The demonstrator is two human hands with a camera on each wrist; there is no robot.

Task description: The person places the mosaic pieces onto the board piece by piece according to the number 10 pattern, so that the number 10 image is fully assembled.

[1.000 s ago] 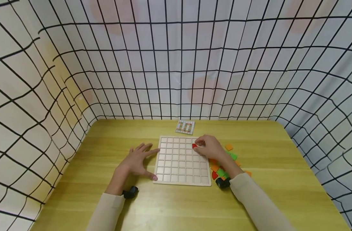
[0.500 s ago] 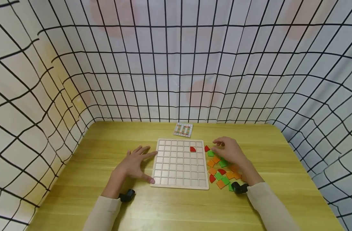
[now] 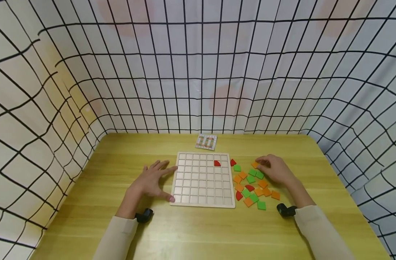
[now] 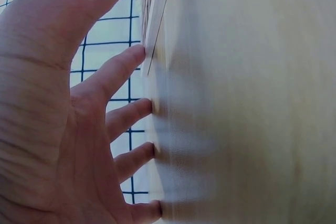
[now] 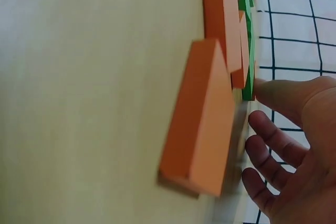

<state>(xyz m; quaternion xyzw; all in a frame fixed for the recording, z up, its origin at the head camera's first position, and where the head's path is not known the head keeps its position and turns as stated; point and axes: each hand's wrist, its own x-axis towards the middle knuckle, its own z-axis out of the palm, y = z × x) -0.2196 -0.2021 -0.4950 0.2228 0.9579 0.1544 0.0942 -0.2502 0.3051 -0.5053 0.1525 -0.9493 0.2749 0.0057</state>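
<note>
A pale gridded wooden board (image 3: 202,180) lies on the table, with one red quarter-round tile (image 3: 217,163) in a cell near its upper right. Spread wide along the board's left edge, my left hand (image 3: 152,182) touches it with index fingertip and thumb. In the left wrist view the other fingertips of the left hand (image 4: 89,140) rest on the tabletop. Beyond the loose pile, my right hand (image 3: 276,169) pinches an orange square tile (image 3: 254,165) between thumb and index finger. Its remaining fingers curl loosely in the right wrist view.
Several loose green tiles (image 3: 261,205), orange tiles (image 3: 275,195) and red tiles (image 3: 239,195) lie scattered right of the board. Behind the board is a small printed pattern card (image 3: 206,142). A white curtain with black grid lines (image 3: 198,72) surrounds the wooden table (image 3: 198,231).
My right hand has left the red tile in its board cell and moved right, past the loose pile, to the orange tile. The left hand stays at the board's edge.
</note>
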